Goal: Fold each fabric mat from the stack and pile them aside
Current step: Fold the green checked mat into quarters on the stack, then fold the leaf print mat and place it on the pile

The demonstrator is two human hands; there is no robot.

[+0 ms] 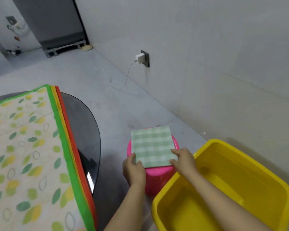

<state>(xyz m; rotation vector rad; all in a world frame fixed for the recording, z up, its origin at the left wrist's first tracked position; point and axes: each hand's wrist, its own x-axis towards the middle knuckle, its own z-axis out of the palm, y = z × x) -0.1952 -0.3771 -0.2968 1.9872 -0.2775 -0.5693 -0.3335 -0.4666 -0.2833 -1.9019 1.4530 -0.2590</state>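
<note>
Beside the yellow plastic tub (250, 157), our left hand (134, 170) and right hand (184, 160) pinch a folded green-checked mat (152, 144) atop the pink stool (157, 179).

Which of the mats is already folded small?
The green checked mat on the pink stool, held by both hands; the leaf-print mats on the table lie spread flat.

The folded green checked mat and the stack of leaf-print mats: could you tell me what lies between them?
Only bare grey floor and the dark glass tabletop's edge, in the head view.
</note>
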